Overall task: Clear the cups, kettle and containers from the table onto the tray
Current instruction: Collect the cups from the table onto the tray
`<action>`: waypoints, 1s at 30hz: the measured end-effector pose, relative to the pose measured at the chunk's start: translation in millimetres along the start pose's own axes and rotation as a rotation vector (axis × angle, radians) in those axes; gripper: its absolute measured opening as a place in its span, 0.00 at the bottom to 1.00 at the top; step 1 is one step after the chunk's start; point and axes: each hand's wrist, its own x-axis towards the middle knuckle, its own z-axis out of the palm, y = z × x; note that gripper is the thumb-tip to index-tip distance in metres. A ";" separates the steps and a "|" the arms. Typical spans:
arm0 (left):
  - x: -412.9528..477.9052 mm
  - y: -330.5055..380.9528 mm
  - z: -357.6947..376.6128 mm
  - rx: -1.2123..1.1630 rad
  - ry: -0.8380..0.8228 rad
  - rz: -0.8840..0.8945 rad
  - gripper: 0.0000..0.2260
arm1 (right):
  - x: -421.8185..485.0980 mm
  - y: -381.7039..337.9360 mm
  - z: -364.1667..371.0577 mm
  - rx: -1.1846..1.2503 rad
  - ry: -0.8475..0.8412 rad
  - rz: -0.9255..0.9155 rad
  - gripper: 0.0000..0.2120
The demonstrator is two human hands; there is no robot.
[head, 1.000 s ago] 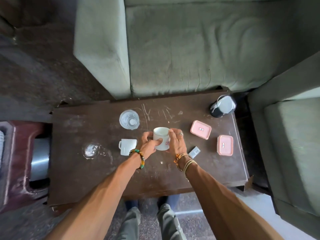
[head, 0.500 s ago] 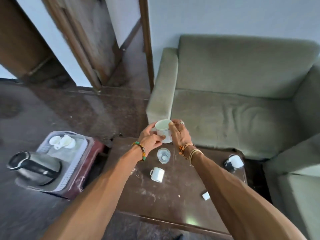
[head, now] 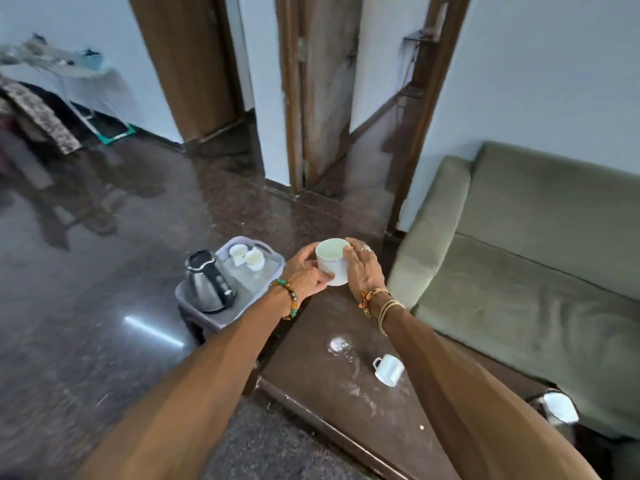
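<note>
Both hands hold a white cup in the air above the left end of the dark wooden table. My left hand grips its left side and my right hand its right side. To the left stands a grey tray on a low stool, with a steel kettle and two white cups on it. On the table remain a small white mug, a clear glass and a black-and-white jug at the right edge.
A green sofa runs along the table's far side at the right. Glossy dark floor spreads to the left. Wooden door frames stand behind, and a clothes rack is at far left.
The white cup has been lifted off the table and carried left toward the tray in both hands. The view has swung up and left, bringing the tray closer to the hands.
</note>
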 end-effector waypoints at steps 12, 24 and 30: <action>-36.1 43.5 -177.9 0.046 0.152 -0.020 0.24 | -30.4 -71.0 166.2 0.094 -0.172 0.111 0.17; 72.8 41.2 -226.8 -0.031 0.282 -0.107 0.16 | 63.0 -49.6 237.9 0.008 -0.234 0.140 0.15; 147.0 25.9 -240.9 -0.101 0.340 -0.146 0.14 | 129.4 -23.6 264.7 -0.101 -0.286 0.123 0.17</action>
